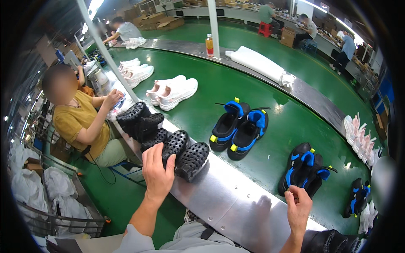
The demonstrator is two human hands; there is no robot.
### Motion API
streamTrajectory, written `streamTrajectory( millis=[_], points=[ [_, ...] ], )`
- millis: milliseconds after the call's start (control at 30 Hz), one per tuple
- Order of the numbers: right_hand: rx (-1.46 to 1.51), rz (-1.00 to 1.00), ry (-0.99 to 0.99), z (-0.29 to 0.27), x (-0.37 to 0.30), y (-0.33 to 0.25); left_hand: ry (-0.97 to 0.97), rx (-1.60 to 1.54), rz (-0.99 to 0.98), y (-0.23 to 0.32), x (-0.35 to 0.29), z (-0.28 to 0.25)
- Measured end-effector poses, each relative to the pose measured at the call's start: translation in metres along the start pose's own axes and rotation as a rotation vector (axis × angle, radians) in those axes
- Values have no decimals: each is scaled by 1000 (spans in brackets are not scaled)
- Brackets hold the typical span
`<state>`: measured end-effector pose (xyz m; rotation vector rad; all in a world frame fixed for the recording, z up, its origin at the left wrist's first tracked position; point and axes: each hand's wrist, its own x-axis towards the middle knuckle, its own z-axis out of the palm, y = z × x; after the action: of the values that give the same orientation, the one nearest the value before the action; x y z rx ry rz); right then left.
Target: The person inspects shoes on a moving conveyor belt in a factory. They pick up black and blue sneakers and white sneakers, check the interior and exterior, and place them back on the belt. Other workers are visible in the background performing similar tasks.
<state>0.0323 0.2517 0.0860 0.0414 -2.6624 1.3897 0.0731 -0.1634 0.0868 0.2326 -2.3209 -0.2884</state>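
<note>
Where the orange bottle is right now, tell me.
In the head view, the orange bottle stands upright near the upper middle, on the far metal ledge, just left of the white post, with a white roll farther right.

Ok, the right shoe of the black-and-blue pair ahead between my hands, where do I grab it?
Pinch the right shoe at its opening's near rim, by the yellow-green tab; that seems best. Come down from your side: it stands upright, opening facing up, that tab end toward you, while its mate crowds its left side.
</note>
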Motion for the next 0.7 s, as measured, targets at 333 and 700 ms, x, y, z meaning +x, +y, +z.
streamTrajectory(
  millis=[333, 700],
  points=[
    [400, 118, -58, 31, -13, -13, 82, 20, 23, 24, 6, -31],
    [1383, 665, -316, 30, -41, -18, -664, -1229, -74, 182, -26, 62]
  ],
)
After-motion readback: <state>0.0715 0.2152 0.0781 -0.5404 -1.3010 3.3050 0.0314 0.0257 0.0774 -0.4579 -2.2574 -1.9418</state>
